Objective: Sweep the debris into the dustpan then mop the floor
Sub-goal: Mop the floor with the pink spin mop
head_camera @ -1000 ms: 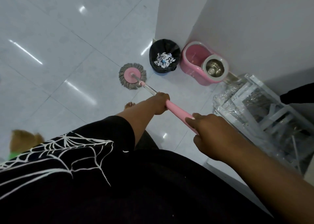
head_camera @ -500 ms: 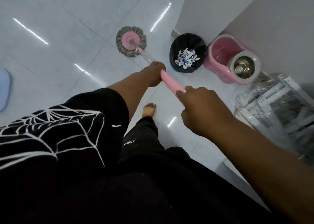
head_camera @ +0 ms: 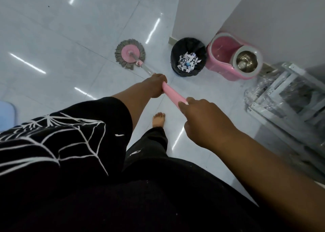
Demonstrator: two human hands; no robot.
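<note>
A spin mop with a round pink disc and grey fringe, the mop head (head_camera: 130, 53), lies flat on the white tiled floor (head_camera: 61, 38). Its pink handle (head_camera: 173, 95) runs back toward me. My left hand (head_camera: 156, 84) grips the handle lower down, near the metal shaft. My right hand (head_camera: 202, 119) grips the upper end of the pink grip. A black-lined waste bin (head_camera: 188, 57) holding shredded paper scraps stands to the right of the mop head. No dustpan or broom is in view.
A pink mop bucket (head_camera: 232, 55) with a steel spinner basket stands against the wall, right of the bin. A plastic-wrapped white frame (head_camera: 288, 98) lies at the right. A light blue mat (head_camera: 7, 113) shows at the left edge. My bare foot (head_camera: 158, 120) is below the handle.
The mop head swept away from the bin, out to the left across the tiles, then stayed about there. Both hands kept their grip on the handle, and the view shifted as I moved.
</note>
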